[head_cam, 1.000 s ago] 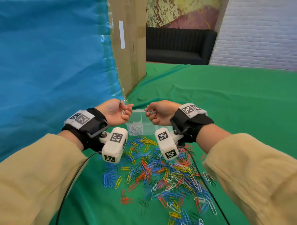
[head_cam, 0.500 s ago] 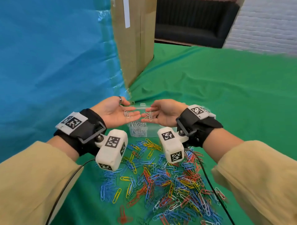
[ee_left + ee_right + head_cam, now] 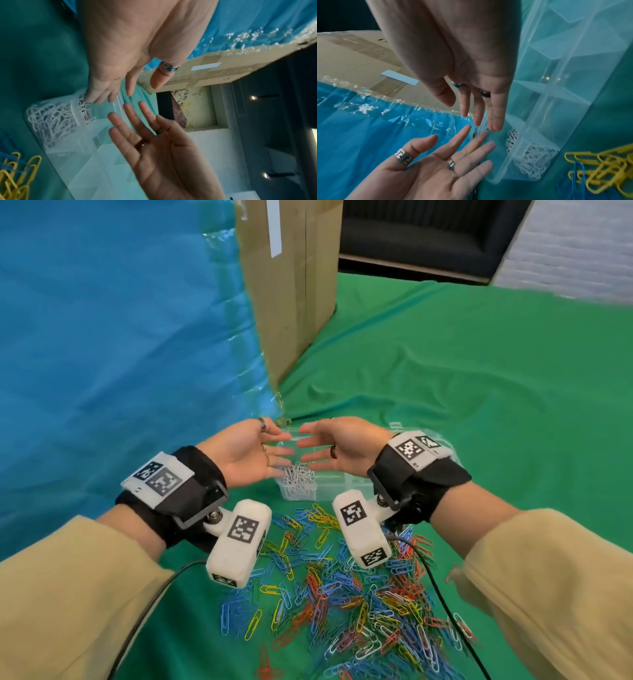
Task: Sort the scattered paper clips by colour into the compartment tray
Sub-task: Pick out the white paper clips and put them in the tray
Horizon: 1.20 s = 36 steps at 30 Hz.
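Note:
Both of my hands hover palm-up, with straight fingers and nothing in them, over the clear compartment tray (image 3: 342, 491). Left hand (image 3: 270, 448) and right hand (image 3: 313, 446) have their fingertips almost meeting above the tray's left end. The compartment below them holds a heap of white paper clips (image 3: 297, 477). The left wrist view shows my left hand (image 3: 118, 89), the right hand (image 3: 145, 135), the white clips (image 3: 51, 121) and other compartments (image 3: 102, 155) bare. In the right wrist view the right hand (image 3: 481, 105) faces the left hand (image 3: 447, 155). Mixed coloured clips (image 3: 342, 594) lie scattered in front of the tray.
A tall cardboard box (image 3: 291, 285) stands behind the tray, and a blue sheet (image 3: 102, 337) hangs to its left. Black cables (image 3: 442, 594) trail from the wrist cameras over the clip pile. Green cloth (image 3: 479, 405) stretches to the right.
A second ago both hands were curled round white clips above the tray. They then opened with clips on the palms. Now the palms are bare and the fingers are straight.

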{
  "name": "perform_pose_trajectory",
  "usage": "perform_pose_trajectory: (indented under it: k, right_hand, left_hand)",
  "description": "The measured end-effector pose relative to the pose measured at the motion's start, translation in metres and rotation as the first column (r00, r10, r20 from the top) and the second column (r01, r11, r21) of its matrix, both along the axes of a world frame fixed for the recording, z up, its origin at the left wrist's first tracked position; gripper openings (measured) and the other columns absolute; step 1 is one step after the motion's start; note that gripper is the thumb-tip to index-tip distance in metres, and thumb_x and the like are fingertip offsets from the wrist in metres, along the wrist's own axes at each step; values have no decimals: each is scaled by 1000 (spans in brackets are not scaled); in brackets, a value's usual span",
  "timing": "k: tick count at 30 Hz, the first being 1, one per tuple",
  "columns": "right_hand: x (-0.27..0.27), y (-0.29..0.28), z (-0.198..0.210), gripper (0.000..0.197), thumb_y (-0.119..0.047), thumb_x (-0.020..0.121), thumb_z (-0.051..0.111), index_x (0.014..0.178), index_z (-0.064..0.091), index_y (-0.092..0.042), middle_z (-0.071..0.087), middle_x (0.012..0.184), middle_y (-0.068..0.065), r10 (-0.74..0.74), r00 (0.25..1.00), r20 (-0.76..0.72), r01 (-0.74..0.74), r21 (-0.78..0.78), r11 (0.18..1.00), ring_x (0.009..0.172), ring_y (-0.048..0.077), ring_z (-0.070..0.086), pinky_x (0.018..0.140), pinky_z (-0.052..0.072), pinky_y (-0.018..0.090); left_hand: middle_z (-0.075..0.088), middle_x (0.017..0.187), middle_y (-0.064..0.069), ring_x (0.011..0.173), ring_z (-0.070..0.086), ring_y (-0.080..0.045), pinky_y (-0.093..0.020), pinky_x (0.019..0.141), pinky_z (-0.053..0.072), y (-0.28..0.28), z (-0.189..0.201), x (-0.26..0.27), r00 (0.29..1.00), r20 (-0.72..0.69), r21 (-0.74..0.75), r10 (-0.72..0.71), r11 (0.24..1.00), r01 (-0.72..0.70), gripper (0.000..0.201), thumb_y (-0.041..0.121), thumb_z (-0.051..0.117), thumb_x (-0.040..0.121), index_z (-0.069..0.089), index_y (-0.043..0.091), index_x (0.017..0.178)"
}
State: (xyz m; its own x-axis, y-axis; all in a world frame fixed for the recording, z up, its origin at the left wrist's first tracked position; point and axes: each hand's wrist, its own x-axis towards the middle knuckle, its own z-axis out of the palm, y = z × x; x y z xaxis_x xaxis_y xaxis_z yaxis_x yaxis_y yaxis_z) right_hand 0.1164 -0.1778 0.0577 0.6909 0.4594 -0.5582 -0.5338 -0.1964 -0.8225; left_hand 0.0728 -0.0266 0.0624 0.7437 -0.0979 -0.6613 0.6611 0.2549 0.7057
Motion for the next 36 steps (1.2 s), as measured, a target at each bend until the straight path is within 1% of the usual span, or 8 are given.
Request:
perform_pose_trajectory:
  k: [5, 10, 13, 16, 19, 23, 29, 36]
  right_hand:
    - [-10, -7, 11, 16, -19, 97, 41, 88, 53, -20, 55, 81, -3, 75, 947, 312, -30, -147, 989, 66, 11, 51, 61, 44, 25]
    - [-30, -36, 10, 17, -17, 95, 47, 84, 59, -21, 49, 67, -3, 353, 799, 487, -201, -337, 920, 47, 8, 44, 42, 34, 17]
    - [-48, -60, 0, 16, -16, 97, 46, 90, 60, -16, 52, 66, -1, 584, 722, 372, -388, -481, 786, 43, 7, 49, 38, 38, 16]
    - [-68, -83, -17, 9, -17, 95, 51, 90, 58, -17, 57, 68, -2, 721, 654, 226, -488, -603, 632, 44, 6, 55, 37, 42, 17]
    - [-85, -107, -31, 6, -14, 91, 57, 89, 57, -19, 58, 72, -1, 774, 623, 116, -511, -689, 514, 50, 8, 56, 39, 43, 16]
    - [-101, -127, -43, 12, -12, 87, 63, 96, 57, -18, 58, 76, 1, 788, 613, 62, -473, -770, 428, 52, 7, 55, 40, 43, 15]
    - [-114, -134, -55, 12, -21, 82, 70, 87, 59, -19, 61, 73, 0, 759, 624, 188, -332, -815, 475, 53, 10, 58, 40, 44, 16]
    - [-117, -132, -63, 7, -15, 81, 66, 88, 65, -13, 63, 68, 1, 757, 594, 272, -238, -840, 488, 47, 7, 56, 41, 44, 15]
  left_hand:
    - [58, 111, -8, 99, 57, -23, -40, 91, 45, -10, -10, -6, 956, 277, 306, -93, 952, 4, 22, 11, 37, 97, 58, 17, 97]
    - [58, 74, 6, 47, 52, -2, -15, 49, 42, -19, -21, -21, 672, 556, 715, -489, 694, -87, 22, 4, 54, 89, 56, 24, 80]
    - [57, 66, 6, 48, 46, 0, -15, 52, 41, -27, -27, -43, 500, 397, 855, -769, 508, 103, 10, 21, 64, 83, 62, 26, 75]
    - [61, 65, 8, 54, 50, -7, -26, 57, 45, -39, -36, -67, 292, 96, 874, -951, 222, 432, 6, 27, 69, 82, 67, 26, 77]
    - [58, 58, 11, 49, 48, 0, -10, 51, 35, -50, -51, -89, 133, -33, 874, -991, 36, 485, 6, 25, 72, 80, 70, 22, 84]
    - [57, 60, 12, 49, 50, 4, -10, 53, 37, -61, -66, -103, 138, -28, 904, -990, 33, 425, 15, 31, 76, 76, 67, 21, 85]
    - [58, 71, 7, 51, 48, 2, -7, 53, 36, -93, -73, -113, 153, 91, 944, -984, 135, 302, 19, 32, 74, 77, 64, 21, 90]
    - [54, 71, 7, 53, 45, -1, -13, 53, 34, -98, -81, -115, 94, -30, 965, -995, -4, 263, 28, 36, 79, 70, 66, 21, 89]
